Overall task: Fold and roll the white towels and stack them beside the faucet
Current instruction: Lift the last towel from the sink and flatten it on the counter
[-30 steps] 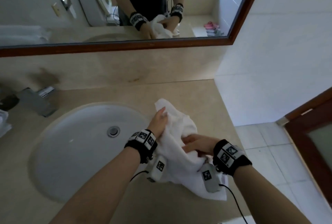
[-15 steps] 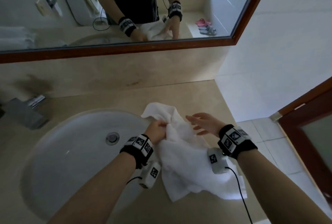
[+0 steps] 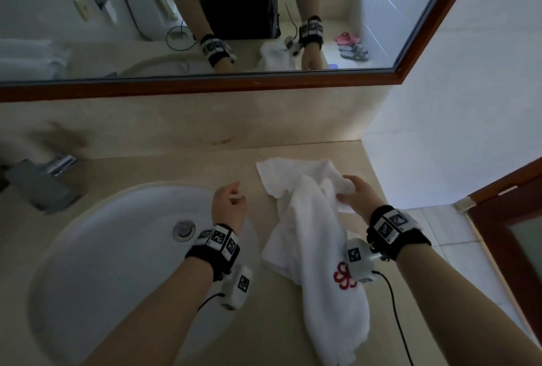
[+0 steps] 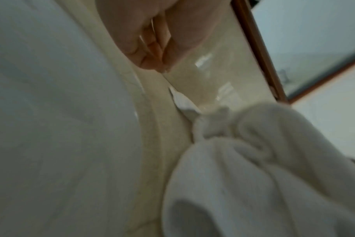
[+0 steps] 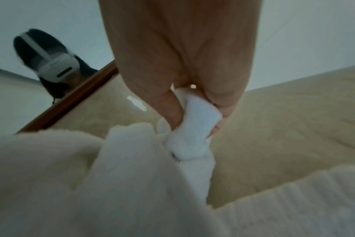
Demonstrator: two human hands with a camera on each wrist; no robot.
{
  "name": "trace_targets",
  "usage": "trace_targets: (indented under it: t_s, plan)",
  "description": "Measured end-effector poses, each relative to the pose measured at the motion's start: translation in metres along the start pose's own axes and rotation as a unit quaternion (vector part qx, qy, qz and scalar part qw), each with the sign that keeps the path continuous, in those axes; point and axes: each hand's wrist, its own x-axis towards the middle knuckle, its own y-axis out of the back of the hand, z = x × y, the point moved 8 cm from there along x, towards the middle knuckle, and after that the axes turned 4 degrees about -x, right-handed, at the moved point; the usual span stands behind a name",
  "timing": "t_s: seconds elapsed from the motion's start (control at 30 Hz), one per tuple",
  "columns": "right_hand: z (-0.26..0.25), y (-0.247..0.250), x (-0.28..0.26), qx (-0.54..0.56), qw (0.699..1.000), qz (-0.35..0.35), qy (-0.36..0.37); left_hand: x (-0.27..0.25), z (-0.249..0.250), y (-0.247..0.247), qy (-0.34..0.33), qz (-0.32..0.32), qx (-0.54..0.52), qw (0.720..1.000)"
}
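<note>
Half a second ago the left hand (image 3: pixel 227 204) was gripping the white towel (image 3: pixel 315 248); now it is off the cloth and hovers over the near rim of the sink (image 3: pixel 96 248), its fingers loosely curled around nothing, a gap of bare counter (image 3: pixel 181 169) between it and the towel. Over the same half second the right hand (image 3: pixel 356 197), which hovered with fingers spread above the towel, closes on its far end: thumb and fingers pinch a bunched fold of the cloth, plain in the right wrist view (image 5: pixel 192 118).

Right of the sink, the towel lies crumpled on the counter, its long axis running from the mirror (image 3: pixel 205 13) side back toward the person. One corner (image 3: pixel 264 167) fans flat toward the mirror, and the near end trails toward the counter's front edge. A red flower mark (image 3: pixel 341 277) shows on the near half, partly behind the right wrist camera.

Only the drain (image 3: pixel 184 228) shows in the basin of the sink. On the sink's far left stands the faucet (image 3: pixel 38 183), well apart from the towel.
</note>
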Motion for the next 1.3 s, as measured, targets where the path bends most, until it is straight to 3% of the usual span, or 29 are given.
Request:
trace_targets:
  t_s: [0.1,0.13,0.2,0.3,0.4,0.47,0.53,0.63,0.7,0.77,0.83,0.87,0.93,1.0,1.07,1.13,1.17,1.2,1.27,1.3]
  plan:
    - [-0.02,-0.005,0.001,-0.04,0.996,-0.065,0.04,-0.016,0.028,-0.035,-0.084,-0.086,0.036,0.992]
    - [-0.029,-0.007,0.003,-0.082,0.991,-0.095,0.056,-0.022,0.029,-0.05,-0.079,-0.121,0.047,0.988]
    - [-0.039,-0.012,0.007,-0.16,0.972,-0.158,0.07,-0.025,0.02,-0.066,-0.002,-0.129,0.017,0.992]
    - [-0.034,-0.022,0.008,-0.166,0.951,-0.26,0.037,-0.024,0.007,-0.068,0.113,-0.08,-0.083,0.987]
    - [-0.028,-0.036,0.004,-0.193,0.928,-0.314,0.056,-0.026,0.004,-0.08,0.113,-0.134,0.002,0.984]
    - [-0.03,-0.027,0.015,-0.245,0.937,-0.231,0.09,-0.028,0.004,-0.072,0.084,-0.135,0.089,0.983]
    - [-0.036,0.003,0.032,-0.282,0.95,-0.065,0.114,-0.025,0.001,-0.051,0.053,-0.09,0.177,0.979]
    - [-0.035,0.055,0.042,-0.144,0.968,0.173,0.111,-0.02,-0.011,-0.017,0.048,-0.019,0.244,0.968]
    - [-0.026,0.069,0.042,-0.064,0.971,0.219,0.066,-0.023,-0.009,-0.008,0.025,0.04,0.258,0.965]
    - [-0.005,0.056,0.043,-0.072,0.984,0.161,-0.04,-0.031,0.012,-0.016,-0.073,0.074,0.287,0.952]
    - [0.013,0.029,0.042,-0.089,0.989,0.051,-0.106,-0.038,0.031,-0.049,-0.192,-0.005,0.293,0.937]
    - [0.017,0.015,0.04,-0.066,0.992,0.008,-0.104,-0.041,0.033,-0.067,-0.212,-0.073,0.285,0.932]
    - [0.023,-0.006,0.038,0.04,0.994,-0.036,-0.093,-0.052,0.036,-0.093,-0.178,-0.22,0.259,0.923]
    - [0.027,-0.021,0.033,0.14,0.98,-0.094,-0.107,-0.058,0.04,-0.105,-0.155,-0.314,0.283,0.893]
    - [0.027,-0.034,0.025,0.165,0.96,-0.187,-0.125,-0.061,0.041,-0.108,-0.153,-0.345,0.341,0.861]
    - [0.024,-0.028,0.024,0.045,0.969,-0.221,-0.103,-0.057,0.032,-0.105,-0.139,-0.336,0.414,0.834]
    - [0.024,-0.013,0.032,-0.016,0.982,-0.167,-0.091,-0.053,0.023,-0.102,-0.126,-0.331,0.444,0.823]
    - [0.023,0.011,0.042,-0.062,0.992,-0.071,-0.083,-0.049,0.011,-0.1,-0.112,-0.329,0.466,0.814]
    - [0.023,0.066,0.047,-0.048,0.984,0.145,-0.086,-0.044,-0.003,-0.091,-0.098,-0.33,0.501,0.794]
    - [0.026,0.085,0.047,-0.026,0.975,0.202,-0.089,-0.041,-0.006,-0.088,-0.097,-0.328,0.51,0.789]
